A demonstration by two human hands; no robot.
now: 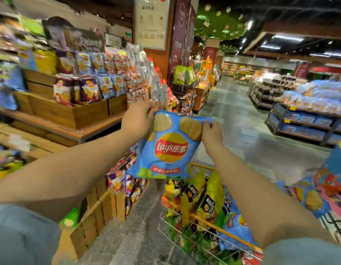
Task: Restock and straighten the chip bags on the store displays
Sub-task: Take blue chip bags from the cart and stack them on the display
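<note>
A light blue Lay's chip bag (166,148) hangs in the air in front of me, its logo facing me. My left hand (138,117) pinches its upper left corner. My right hand (211,133) grips its upper right edge. The bag is above a wire shopping cart (187,236) filled with yellow, green and blue chip bags. To the left stands a tiered wooden display (70,115) holding rows of purple, blue and red chip bags (101,81).
Wooden crates (97,207) with more bags line the display's lower front by the cart. A wire rack (185,88) stands beyond the display. Blue shelving (303,123) with packaged goods runs along the right. An open tiled aisle (242,121) leads ahead.
</note>
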